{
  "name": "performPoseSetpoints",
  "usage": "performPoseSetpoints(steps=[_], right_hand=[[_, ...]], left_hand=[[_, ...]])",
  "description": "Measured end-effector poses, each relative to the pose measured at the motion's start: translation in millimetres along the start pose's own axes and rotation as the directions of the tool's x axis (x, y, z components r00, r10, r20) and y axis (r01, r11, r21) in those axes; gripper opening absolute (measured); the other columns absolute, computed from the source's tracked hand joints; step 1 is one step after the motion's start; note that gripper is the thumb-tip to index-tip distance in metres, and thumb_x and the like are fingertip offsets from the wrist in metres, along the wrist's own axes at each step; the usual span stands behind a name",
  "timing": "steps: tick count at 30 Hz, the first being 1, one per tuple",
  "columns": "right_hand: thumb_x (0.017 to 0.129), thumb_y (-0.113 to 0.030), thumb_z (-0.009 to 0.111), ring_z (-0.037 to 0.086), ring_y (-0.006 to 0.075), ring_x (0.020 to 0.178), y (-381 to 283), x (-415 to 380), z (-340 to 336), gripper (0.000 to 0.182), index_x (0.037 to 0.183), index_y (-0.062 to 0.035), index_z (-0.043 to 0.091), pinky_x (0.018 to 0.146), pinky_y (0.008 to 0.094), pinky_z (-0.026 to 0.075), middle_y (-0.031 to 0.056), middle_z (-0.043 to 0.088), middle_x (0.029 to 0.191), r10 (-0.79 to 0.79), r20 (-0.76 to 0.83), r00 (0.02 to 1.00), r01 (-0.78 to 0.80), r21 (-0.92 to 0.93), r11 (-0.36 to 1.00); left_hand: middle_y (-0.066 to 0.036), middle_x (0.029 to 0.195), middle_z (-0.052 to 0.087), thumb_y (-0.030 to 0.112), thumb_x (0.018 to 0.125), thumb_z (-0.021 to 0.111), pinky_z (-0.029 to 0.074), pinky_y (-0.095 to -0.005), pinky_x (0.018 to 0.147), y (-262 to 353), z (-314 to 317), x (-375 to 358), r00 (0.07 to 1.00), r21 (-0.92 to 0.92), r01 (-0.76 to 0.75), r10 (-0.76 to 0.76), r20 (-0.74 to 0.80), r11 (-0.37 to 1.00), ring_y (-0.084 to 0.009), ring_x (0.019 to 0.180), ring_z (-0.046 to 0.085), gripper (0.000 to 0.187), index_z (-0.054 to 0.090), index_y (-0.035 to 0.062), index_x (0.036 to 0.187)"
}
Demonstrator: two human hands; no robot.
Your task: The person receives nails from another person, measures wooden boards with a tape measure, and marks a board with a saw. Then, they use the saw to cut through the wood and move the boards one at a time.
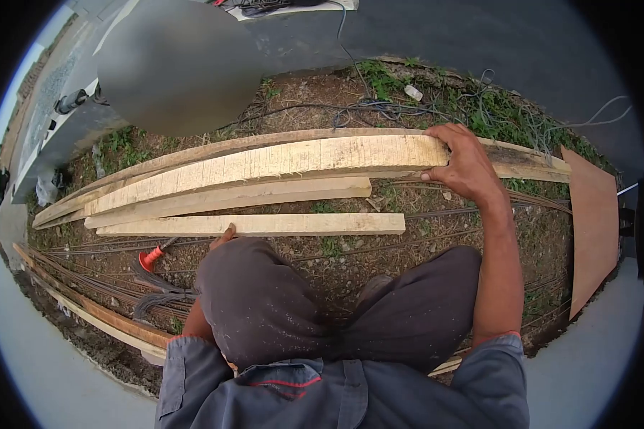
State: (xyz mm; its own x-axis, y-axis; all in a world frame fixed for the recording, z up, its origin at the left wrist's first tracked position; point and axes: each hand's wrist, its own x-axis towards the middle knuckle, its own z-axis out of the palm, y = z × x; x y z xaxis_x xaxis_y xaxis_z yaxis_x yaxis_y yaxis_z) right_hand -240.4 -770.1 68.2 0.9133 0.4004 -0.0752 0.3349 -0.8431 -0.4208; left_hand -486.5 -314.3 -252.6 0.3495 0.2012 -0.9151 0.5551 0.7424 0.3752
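My right hand [465,163] grips the right end of a thick, rough-sawn wooden plank [286,161], fingers over its far edge and thumb at the near edge. Mostly behind my knee, my left hand [222,237] has a digit pressed on the near face of a shorter wooden batten [315,224]; its other fingers are hidden. Between these two pieces lies another wooden batten [293,191]. A longer board [215,149] runs along the far side of the plank.
Thin steel rods [100,275] and a bundle of tie wire [161,304] lie left, by an orange-handled tool [149,259]. A brown sheet [592,229] stands right. Cables [379,107] trail across the weeds near the grey wall [479,36]. A blurred patch covers the upper left.
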Motion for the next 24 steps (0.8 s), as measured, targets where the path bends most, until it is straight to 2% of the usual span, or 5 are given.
performPoseSetpoints(steps=[4, 8, 14, 16, 24], right_hand=[[0.058, -0.008, 0.092, 0.058, 0.0348, 0.114, 8.1, 8.8, 11.2, 0.065, 0.116, -0.0008, 0.064, 0.101, 0.0465, 0.047, 0.0143, 0.065, 0.114, 0.038, 0.136, 0.990, -0.034, -0.029, 0.999], [0.053, -0.003, 0.090, 0.061, 0.0377, 0.109, 12.2, 9.7, 17.5, 0.067, 0.113, 0.0022, 0.063, 0.094, 0.0462, 0.049, 0.0174, 0.065, 0.114, 0.025, 0.146, 0.989, -0.026, 0.002, 1.000], [0.051, 0.000, 0.089, 0.062, 0.0378, 0.108, 18.2, 10.6, 21.2, 0.069, 0.115, 0.0023, 0.062, 0.093, 0.0448, 0.048, 0.0180, 0.064, 0.115, 0.012, 0.148, 0.989, -0.015, 0.019, 1.000], [0.051, 0.000, 0.089, 0.062, 0.0378, 0.108, 24.2, 12.6, 25.2, 0.069, 0.114, 0.0021, 0.062, 0.093, 0.0448, 0.048, 0.0185, 0.065, 0.115, -0.024, 0.131, 0.991, 0.025, -0.003, 1.000], [0.051, 0.001, 0.089, 0.062, 0.0368, 0.106, 30.4, 19.7, 33.5, 0.068, 0.113, 0.0017, 0.061, 0.092, 0.0448, 0.048, 0.0176, 0.065, 0.113, -0.009, 0.147, 0.989, 0.012, -0.018, 1.000]], left_hand=[[-0.025, 0.114, 0.061, 0.028, 0.091, 0.076, 0.060, -0.0389, 0.073, 9.8, -2.4, 5.0, 0.996, 0.111, -0.084, 0.079, 0.049, 0.990, -0.0301, 0.086, 0.066, 0.062, 0.048, -0.0089, 0.132], [-0.015, 0.111, 0.067, 0.035, 0.093, 0.076, 0.057, -0.0433, 0.085, 21.1, -3.5, 14.2, 0.968, -0.102, -0.240, 0.229, -0.106, 0.965, -0.0292, 0.095, 0.066, 0.050, 0.058, 0.0046, 0.128], [-0.015, 0.109, 0.067, 0.030, 0.093, 0.074, 0.061, -0.0428, 0.066, 34.3, 17.0, 0.6, 0.940, -0.133, -0.292, 0.259, -0.224, 0.947, -0.0292, 0.084, 0.070, 0.043, 0.059, 0.0011, 0.121], [-0.018, 0.108, 0.067, 0.025, 0.090, 0.078, 0.061, -0.0434, 0.059, 32.8, 39.3, -26.9, 0.821, -0.129, -0.451, 0.354, -0.449, 0.883, -0.0308, 0.083, 0.070, 0.047, 0.057, -0.0038, 0.120], [-0.019, 0.094, 0.068, 0.034, 0.088, 0.079, 0.058, -0.0421, 0.052, 5.1, 25.0, 4.5, 0.806, -0.146, -0.515, 0.419, -0.417, 0.845, -0.0294, 0.074, 0.070, 0.051, 0.058, -0.0069, 0.111]])
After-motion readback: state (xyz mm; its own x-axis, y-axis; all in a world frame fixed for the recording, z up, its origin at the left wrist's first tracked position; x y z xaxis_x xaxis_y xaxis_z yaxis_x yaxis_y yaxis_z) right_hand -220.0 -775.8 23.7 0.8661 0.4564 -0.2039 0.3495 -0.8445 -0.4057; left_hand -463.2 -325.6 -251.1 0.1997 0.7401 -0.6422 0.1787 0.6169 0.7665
